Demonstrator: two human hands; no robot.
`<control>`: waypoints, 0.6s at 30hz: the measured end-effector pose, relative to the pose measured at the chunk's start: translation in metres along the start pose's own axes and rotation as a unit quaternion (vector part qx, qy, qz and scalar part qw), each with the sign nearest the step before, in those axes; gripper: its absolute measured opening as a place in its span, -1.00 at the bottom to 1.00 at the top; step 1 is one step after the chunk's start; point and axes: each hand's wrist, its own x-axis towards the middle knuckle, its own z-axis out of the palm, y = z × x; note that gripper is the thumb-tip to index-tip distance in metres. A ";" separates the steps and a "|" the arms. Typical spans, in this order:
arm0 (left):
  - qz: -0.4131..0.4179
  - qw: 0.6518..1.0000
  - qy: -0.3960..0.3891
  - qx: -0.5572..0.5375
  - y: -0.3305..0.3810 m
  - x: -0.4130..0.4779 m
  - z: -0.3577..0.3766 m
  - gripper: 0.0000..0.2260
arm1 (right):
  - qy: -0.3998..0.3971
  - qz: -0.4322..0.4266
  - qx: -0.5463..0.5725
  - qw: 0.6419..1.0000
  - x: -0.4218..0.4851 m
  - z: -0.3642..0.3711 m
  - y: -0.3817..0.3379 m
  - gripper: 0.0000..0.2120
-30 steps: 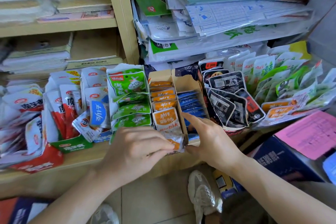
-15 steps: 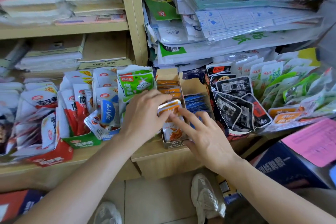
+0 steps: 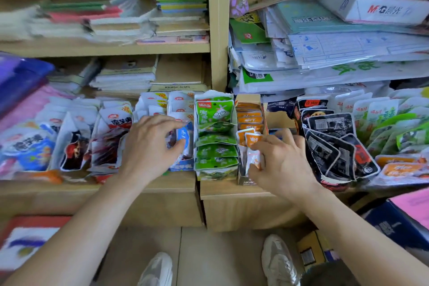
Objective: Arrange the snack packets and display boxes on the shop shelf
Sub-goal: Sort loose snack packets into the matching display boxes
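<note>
While the right hand (image 3: pixel 284 165) keeps pinching the front orange packets (image 3: pixel 253 140) in their box (image 3: pixel 246 180) at the shelf (image 3: pixel 176 184) front edge, the left hand (image 3: pixel 148 148) has left them and now pinches a blue packet (image 3: pixel 183 137) beside the green packets (image 3: pixel 216 138). Sorting seems to be moving leftward.

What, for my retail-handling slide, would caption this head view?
Left hand pinches a blue-and-white packet while right hand grips orange packets in their display box on the shop shelf.

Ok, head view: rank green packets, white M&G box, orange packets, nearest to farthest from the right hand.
1. Orange packets: pinched by the right hand.
2. Green packets: just to its left.
3. White M&G box: upper right, farthest back.
</note>
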 end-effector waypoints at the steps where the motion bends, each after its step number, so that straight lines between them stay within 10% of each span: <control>1: -0.014 1.000 -0.005 0.011 -0.006 -0.003 -0.004 -0.71 | 0.040 -0.003 0.059 0.997 0.005 -0.002 -0.007 -0.74; 5: -0.064 0.994 -0.086 0.015 -0.032 -0.022 -0.011 -0.56 | 0.056 -0.103 0.227 0.967 0.024 0.001 -0.042 -0.66; 11: -0.026 0.976 -0.211 -0.037 -0.040 -0.048 -0.011 -0.50 | -0.062 -0.197 0.170 0.963 0.055 0.021 -0.091 -0.22; 18: 0.056 0.960 -0.273 -0.004 -0.052 -0.062 -0.009 -0.45 | -0.023 -0.181 0.137 0.974 0.068 0.038 -0.086 -0.52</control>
